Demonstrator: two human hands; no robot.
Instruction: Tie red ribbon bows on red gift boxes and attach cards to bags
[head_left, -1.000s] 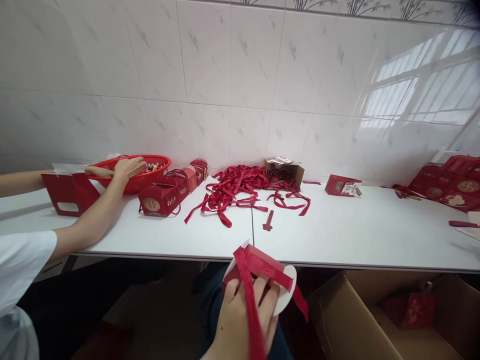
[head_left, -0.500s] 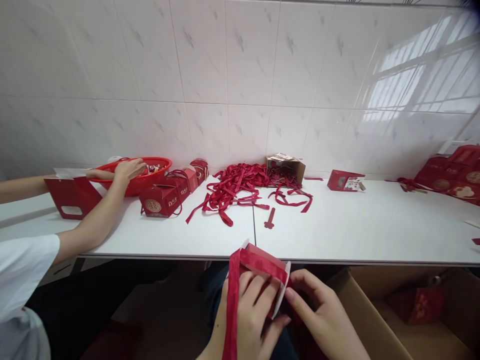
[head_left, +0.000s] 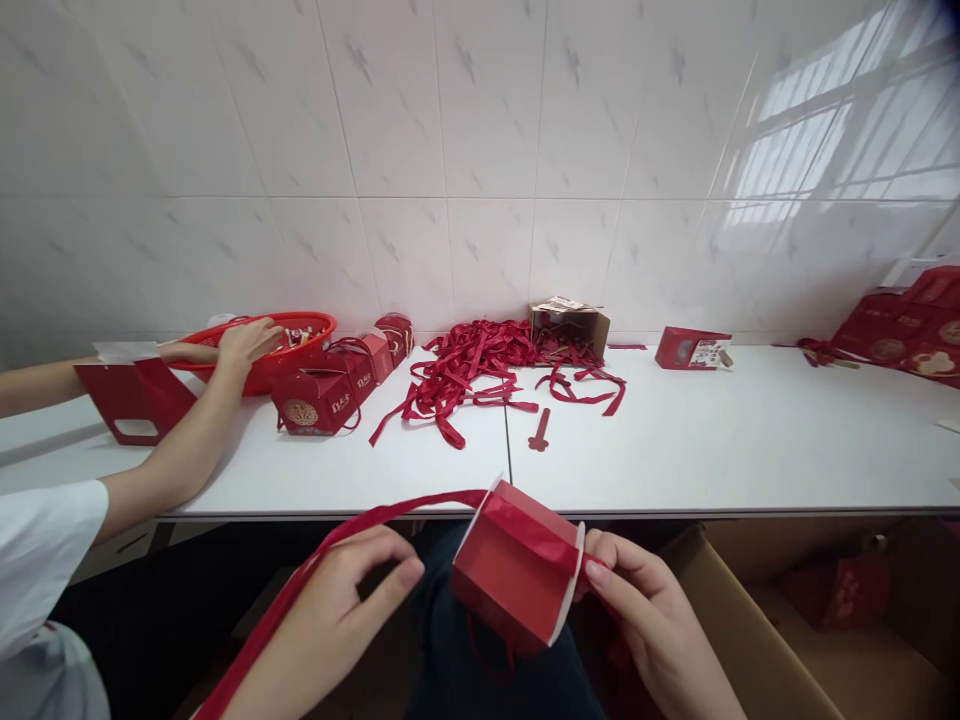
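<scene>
A small red paper box (head_left: pixel 510 580) with white-edged end panels is tilted above my lap, in front of the table edge. A red ribbon (head_left: pixel 375 515) lies along its upper side and trails left over the back of my left hand and forearm. My left hand (head_left: pixel 360 585) is apart from the box, thumb and fingers spread, with nothing visible between them. With thumb and fingers, my right hand (head_left: pixel 630 590) pinches the ribbon at the box's right end panel. Some of those fingertips are hidden behind the panel. A thin cord loop hangs below the box.
A tangled pile of red ribbons (head_left: pixel 480 365) and an open carton (head_left: pixel 574 330) lie on the white table (head_left: pixel 712 450). Left are finished-looking red boxes (head_left: pixel 319 400) and a red basin (head_left: pixel 274 375), where another person's hand (head_left: pixel 251 340) reaches. A cardboard box (head_left: pixel 757 640) stands lower right.
My left hand has let go of the box and moved left. The ribbon end now stretches left over that arm instead of hanging down. My right hand stays at the box's right end.
</scene>
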